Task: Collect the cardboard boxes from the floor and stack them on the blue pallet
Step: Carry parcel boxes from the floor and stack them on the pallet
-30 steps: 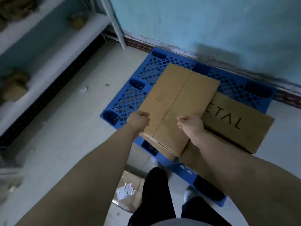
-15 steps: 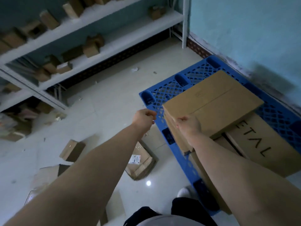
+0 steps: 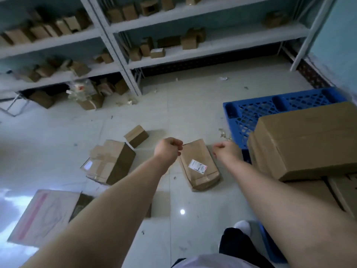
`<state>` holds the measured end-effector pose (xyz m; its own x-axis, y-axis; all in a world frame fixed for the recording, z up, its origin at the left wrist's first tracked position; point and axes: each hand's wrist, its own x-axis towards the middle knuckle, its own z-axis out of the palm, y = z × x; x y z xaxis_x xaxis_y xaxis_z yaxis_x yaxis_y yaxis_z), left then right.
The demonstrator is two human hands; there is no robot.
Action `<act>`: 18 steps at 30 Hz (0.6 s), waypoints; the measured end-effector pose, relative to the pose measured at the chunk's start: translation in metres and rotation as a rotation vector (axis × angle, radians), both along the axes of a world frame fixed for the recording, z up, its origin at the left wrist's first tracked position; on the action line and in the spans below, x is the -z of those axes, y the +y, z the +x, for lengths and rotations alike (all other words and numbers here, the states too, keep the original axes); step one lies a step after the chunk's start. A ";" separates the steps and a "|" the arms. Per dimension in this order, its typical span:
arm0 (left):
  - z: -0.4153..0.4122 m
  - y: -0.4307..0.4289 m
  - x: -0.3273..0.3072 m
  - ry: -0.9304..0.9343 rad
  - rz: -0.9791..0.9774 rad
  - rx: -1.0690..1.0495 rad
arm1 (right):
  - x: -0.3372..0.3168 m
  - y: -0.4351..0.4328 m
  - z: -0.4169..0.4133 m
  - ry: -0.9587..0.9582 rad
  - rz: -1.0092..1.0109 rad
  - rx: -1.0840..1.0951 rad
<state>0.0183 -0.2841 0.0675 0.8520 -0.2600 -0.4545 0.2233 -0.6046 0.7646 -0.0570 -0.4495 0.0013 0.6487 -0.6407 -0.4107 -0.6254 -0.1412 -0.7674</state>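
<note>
The blue pallet [image 3: 251, 111] lies at the right with a large cardboard box [image 3: 305, 140] stacked on a flatter box [image 3: 316, 192]. On the floor lie a flat labelled box [image 3: 199, 167], a taped box [image 3: 110, 161], a small box [image 3: 136, 135] and a flattened pale carton [image 3: 44, 215]. My left hand [image 3: 168, 147] and my right hand [image 3: 226, 151] hover above the floor with fingers curled, holding nothing. The labelled box sits between and below them.
White shelving [image 3: 123, 60] with several small cartons runs along the back. More boxes [image 3: 90, 101] and a metal frame [image 3: 13, 107] crowd the floor under it. Paper scraps litter the tiles. My legs [image 3: 237, 246] stand beside the pallet's near corner.
My right hand has let go of the big box, which stays on the pallet. Both hands have swung left over the floor boxes, and my view has turned left.
</note>
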 end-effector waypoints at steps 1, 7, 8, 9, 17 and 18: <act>-0.001 0.028 0.002 0.004 0.003 -0.038 | 0.001 0.025 0.004 0.000 0.005 -0.031; -0.017 0.183 0.027 0.090 0.043 -0.223 | 0.017 0.170 0.019 -0.004 0.084 -0.145; -0.021 0.205 0.031 0.118 0.054 -0.254 | 0.022 0.189 0.019 0.011 0.099 -0.173; -0.024 0.226 0.035 0.151 0.066 -0.287 | 0.027 0.206 0.020 0.025 0.115 -0.196; -0.028 0.335 0.060 0.274 0.122 -0.497 | 0.052 0.283 0.048 0.116 0.141 -0.329; -0.024 0.342 0.061 0.276 0.117 -0.522 | 0.054 0.290 0.057 0.112 0.145 -0.342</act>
